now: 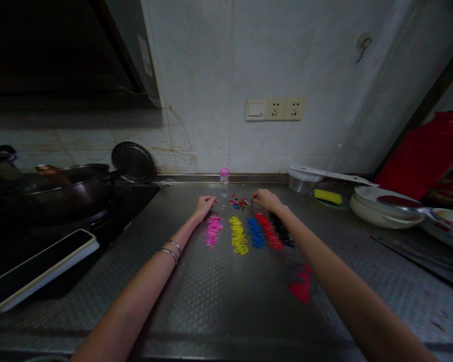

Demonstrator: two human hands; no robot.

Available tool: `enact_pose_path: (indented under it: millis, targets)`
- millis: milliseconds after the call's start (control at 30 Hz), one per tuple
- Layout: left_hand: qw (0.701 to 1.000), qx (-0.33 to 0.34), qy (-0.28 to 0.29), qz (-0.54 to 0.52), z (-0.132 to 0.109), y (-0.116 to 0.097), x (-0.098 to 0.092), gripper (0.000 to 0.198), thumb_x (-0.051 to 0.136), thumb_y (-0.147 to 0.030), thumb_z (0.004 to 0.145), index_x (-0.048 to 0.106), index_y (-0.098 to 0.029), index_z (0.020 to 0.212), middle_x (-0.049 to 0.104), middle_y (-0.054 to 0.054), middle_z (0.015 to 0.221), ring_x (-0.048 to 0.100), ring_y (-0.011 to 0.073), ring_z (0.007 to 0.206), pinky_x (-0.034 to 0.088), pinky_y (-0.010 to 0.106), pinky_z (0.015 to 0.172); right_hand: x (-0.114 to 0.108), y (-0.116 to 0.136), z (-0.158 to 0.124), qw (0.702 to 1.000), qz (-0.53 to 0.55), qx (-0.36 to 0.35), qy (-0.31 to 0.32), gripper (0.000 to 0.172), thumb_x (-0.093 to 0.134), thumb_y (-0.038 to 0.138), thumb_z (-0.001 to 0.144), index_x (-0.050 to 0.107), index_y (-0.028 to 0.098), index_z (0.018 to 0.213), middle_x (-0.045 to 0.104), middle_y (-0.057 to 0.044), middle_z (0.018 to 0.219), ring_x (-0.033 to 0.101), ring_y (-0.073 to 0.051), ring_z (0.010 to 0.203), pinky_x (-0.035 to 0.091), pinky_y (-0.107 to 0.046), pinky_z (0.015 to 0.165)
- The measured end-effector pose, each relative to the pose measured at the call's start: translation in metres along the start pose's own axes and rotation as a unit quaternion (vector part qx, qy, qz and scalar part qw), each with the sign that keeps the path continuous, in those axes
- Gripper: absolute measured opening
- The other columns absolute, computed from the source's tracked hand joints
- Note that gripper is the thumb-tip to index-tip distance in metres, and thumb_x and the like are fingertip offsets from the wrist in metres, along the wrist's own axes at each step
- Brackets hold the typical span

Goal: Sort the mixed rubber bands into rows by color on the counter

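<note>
Small rubber bands lie sorted by colour in side-by-side strips: pink bands (213, 231), yellow bands (238, 235), blue bands (255, 233), red bands (269, 231) and black bands (281, 229). Behind them is a little mixed heap of coloured bands (240, 202). At the heap's right edge, my right hand (267, 199) has its fingertips pinched beside a dark bit; what they hold is too small to tell. My left hand (205, 206) rests behind the pink strip, fingers closed together, their contents hidden. Between my hands, towards the wall, stands a clear bottle with a pink cap (224, 173).
On the left are a stove with a wok (64, 186), a round lid (133, 162) and a long white-edged object (41, 269). At right stand a plastic tub (304, 182), a yellow sponge (327, 196) and stacked bowls (381, 213). A red patch (301, 287) marks the steel counter (219, 306).
</note>
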State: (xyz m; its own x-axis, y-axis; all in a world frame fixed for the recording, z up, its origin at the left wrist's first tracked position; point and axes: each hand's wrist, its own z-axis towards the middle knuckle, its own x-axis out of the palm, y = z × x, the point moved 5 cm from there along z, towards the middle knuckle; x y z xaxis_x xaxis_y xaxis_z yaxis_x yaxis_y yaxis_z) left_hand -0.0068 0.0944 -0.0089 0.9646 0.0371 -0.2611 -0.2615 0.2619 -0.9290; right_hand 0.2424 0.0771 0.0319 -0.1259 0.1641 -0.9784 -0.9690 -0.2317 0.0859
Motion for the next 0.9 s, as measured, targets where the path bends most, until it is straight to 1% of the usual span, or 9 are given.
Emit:
enact_pose_path:
  millis: [233,467,600,900]
  targets:
    - [1.0,-0.002,0.0,0.013,0.0,-0.001,0.0,0.031,0.047,-0.037,0.069,0.064,-0.011,0.066,0.043,-0.004,0.043,0.035,0.0066,0.041,0.026,0.02,0.045,-0.002,-0.003,-0.002,0.999,0.04,-0.003,-0.011,0.023,0.05,0.025,0.077,0.067,0.022,0.091,0.067,-0.005,0.093,0.059,-0.017,0.087,0.041,-0.02,0.069]
    - [1.0,-0.002,-0.001,0.013,-0.001,-0.003,0.0,0.029,0.048,-0.036,0.068,0.064,-0.011,0.065,0.043,-0.004,0.043,0.036,0.0068,0.041,0.026,0.02,0.045,0.009,0.002,0.0,0.997,0.073,-0.02,0.005,0.019,0.052,0.023,0.075,0.068,0.02,0.085,0.068,-0.005,0.086,0.06,-0.013,0.078,0.04,-0.017,0.064]
    - [1.0,0.001,0.004,0.013,-0.001,-0.002,0.0,0.029,0.047,-0.036,0.069,0.064,-0.011,0.066,0.043,-0.004,0.043,0.035,0.0068,0.042,0.025,0.02,0.044,0.013,0.002,0.0,0.997,0.077,-0.022,0.01,0.018,0.052,0.02,0.074,0.068,0.019,0.083,0.068,-0.004,0.083,0.06,-0.012,0.074,0.039,-0.016,0.062]
    - [1.0,0.006,0.003,0.008,-0.001,-0.002,0.0,0.028,0.046,-0.033,0.069,0.064,-0.011,0.065,0.042,-0.004,0.043,0.034,0.0066,0.042,0.025,0.019,0.044,0.012,-0.005,0.008,0.996,0.087,-0.031,-0.003,0.017,0.052,0.019,0.07,0.067,0.016,0.079,0.068,-0.005,0.078,0.059,-0.013,0.071,0.039,-0.017,0.061]
